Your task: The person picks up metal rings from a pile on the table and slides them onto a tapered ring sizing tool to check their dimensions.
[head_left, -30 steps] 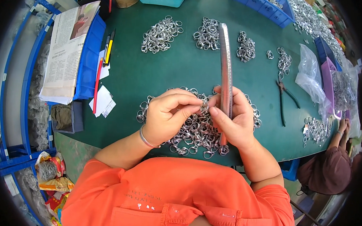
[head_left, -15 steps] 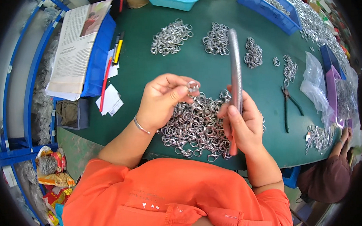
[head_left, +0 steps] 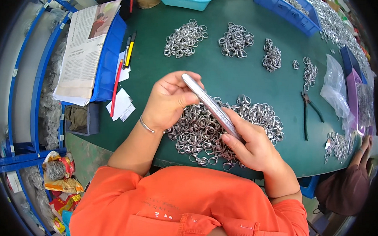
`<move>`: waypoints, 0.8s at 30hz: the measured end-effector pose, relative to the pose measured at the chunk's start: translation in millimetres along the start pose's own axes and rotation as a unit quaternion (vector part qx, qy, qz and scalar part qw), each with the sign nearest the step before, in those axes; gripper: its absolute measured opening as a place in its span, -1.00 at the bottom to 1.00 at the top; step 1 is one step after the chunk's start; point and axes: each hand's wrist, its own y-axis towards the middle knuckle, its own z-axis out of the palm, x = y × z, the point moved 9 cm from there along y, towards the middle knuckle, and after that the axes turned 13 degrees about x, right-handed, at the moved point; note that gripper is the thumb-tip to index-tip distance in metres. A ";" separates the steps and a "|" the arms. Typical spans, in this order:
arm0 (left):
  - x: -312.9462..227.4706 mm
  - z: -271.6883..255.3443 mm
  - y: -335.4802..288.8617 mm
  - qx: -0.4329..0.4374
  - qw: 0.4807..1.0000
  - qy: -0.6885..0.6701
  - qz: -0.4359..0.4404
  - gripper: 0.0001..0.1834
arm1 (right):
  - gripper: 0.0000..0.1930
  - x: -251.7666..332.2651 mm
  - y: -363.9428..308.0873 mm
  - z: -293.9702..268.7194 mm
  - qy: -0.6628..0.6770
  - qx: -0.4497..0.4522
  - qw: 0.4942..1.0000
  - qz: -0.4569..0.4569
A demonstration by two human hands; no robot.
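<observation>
My right hand (head_left: 253,144) is wrapped round the lower end of a silvery ring mandrel (head_left: 211,106), a tapered metal rod with markings along it. The rod slants up and to the left, its narrow tip against the fingers of my left hand (head_left: 169,100). Those fingers are closed in a pinch; the ring seen in them a moment ago is hidden now behind fingers and rod. Just below both hands lies a big heap of silver rings (head_left: 194,136) on the green table (head_left: 153,69). Smaller ring piles (head_left: 185,38) lie farther off.
Pliers (head_left: 309,112) lie at the right, by a plastic bag (head_left: 337,84). Blue bins (head_left: 287,10) and a turquoise tray (head_left: 188,0) line the far side. Newspaper (head_left: 87,50) covers a bin at left, beside pens (head_left: 129,51). Another person's arm (head_left: 359,155) shows at right.
The mandrel has tilted from upright to slanting left, and its tip has come to my left hand. The ring pinched there has gone out of sight. The whole view has shifted slightly.
</observation>
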 end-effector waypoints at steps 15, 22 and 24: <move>19.2 27.0 -2.0 0.072 0.989 0.107 -0.068 -0.69 | -0.54 2.8 1.3 4.7 0.074 0.065 0.995 0.009; 26.3 25.3 -2.0 0.052 0.997 0.031 -0.043 -0.75 | -0.55 1.3 2.3 2.5 0.091 0.050 0.995 0.011; 23.3 27.0 -1.0 0.074 0.996 0.034 -0.027 -0.78 | -0.57 0.7 2.0 1.2 0.088 0.029 0.996 -0.001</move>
